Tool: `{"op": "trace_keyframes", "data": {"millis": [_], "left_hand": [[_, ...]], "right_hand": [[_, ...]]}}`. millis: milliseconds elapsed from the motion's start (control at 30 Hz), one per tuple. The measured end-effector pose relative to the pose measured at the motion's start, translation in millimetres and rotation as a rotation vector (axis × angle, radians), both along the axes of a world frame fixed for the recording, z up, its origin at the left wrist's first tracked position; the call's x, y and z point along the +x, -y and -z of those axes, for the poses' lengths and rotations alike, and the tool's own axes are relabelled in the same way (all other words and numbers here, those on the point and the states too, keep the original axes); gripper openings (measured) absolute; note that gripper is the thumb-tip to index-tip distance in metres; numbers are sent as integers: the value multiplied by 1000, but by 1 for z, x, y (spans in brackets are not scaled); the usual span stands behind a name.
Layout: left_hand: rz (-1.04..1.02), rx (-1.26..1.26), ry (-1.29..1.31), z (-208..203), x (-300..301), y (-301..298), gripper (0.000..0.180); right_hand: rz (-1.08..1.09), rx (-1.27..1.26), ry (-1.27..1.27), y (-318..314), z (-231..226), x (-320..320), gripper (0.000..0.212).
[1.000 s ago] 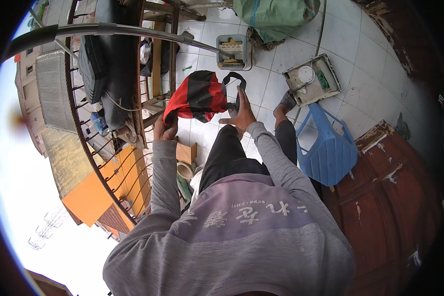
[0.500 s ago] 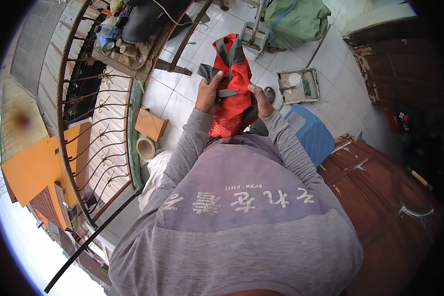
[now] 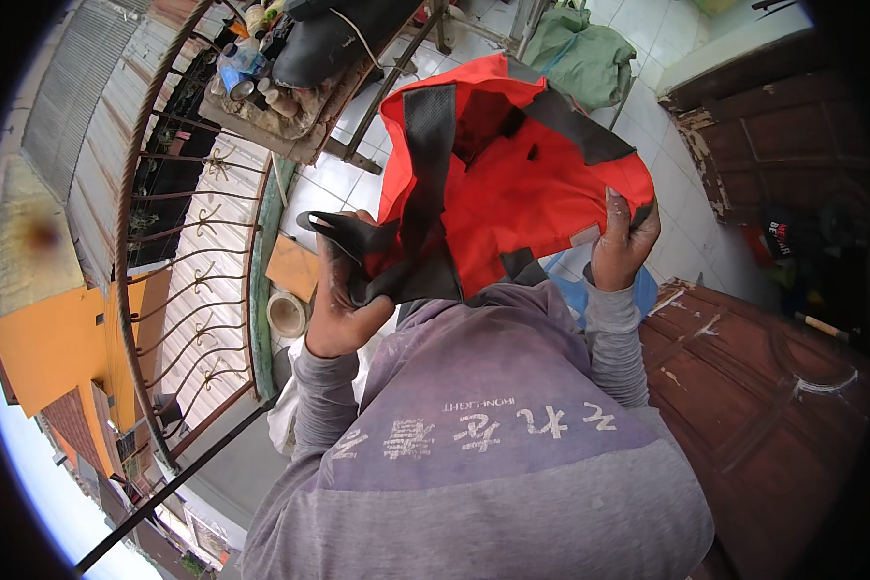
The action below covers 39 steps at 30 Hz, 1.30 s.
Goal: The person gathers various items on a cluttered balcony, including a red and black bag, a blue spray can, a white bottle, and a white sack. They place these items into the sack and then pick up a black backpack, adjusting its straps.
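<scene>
A red fabric bag (image 3: 522, 193) with dark grey straps and trim is spread wide in front of my chest, its mouth turned up so that part of its inside shows. At its left side my left hand (image 3: 343, 309) is closed on the dark strap and edge, the thumb lying over the cloth. My right hand (image 3: 624, 246) pinches the bag's right rim, thumb on the near face and fingers behind it. Small dark patches show on the red inside. The underside of the bag is hidden.
Left stands a curved metal railing (image 3: 130, 222). A cluttered wooden table (image 3: 261, 126) is at the far left, a green sack (image 3: 580, 58) at the back. A brown panelled door (image 3: 744, 406) lies at the right, and a blue plastic container (image 3: 645, 292) is partly hidden.
The bag, bunched and narrow before, is now spread open and nearer. My hands have moved apart, the left one leftward and lower, the right one to the right.
</scene>
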State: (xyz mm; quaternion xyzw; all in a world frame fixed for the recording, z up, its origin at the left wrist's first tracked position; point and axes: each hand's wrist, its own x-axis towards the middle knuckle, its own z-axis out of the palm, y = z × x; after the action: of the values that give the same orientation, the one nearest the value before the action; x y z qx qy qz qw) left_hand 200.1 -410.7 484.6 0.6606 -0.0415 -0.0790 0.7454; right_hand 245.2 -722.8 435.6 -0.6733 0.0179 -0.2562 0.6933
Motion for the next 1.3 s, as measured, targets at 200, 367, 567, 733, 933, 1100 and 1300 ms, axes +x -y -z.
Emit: {"op": "trace_keyframes", "data": {"millis": [200,367,567,733,933,1100,1300], "left_hand": [[-216,-89,35,5,-36,-4,95],[-257,-37,-14,5,-66,-7,97],[-360,-375,0,-17,-89,18,71],[-171,-503,211,-15,-86,21,70],[-203,-599,98,-9,-87,20,71],[-140,-475,23,-12,-84,18,73],[1,-214,154,-10,-60,41,69]], "right_hand": [[114,24,26,1,-18,-32,23],[152,39,38,6,-14,-62,23],[380,-964,-109,32,-15,-126,28],[323,-1225,103,42,-19,-150,33],[266,-1065,66,46,-16,-161,25],[340,-786,44,42,-21,-162,25],[468,-175,-70,44,-32,-166,26]]}}
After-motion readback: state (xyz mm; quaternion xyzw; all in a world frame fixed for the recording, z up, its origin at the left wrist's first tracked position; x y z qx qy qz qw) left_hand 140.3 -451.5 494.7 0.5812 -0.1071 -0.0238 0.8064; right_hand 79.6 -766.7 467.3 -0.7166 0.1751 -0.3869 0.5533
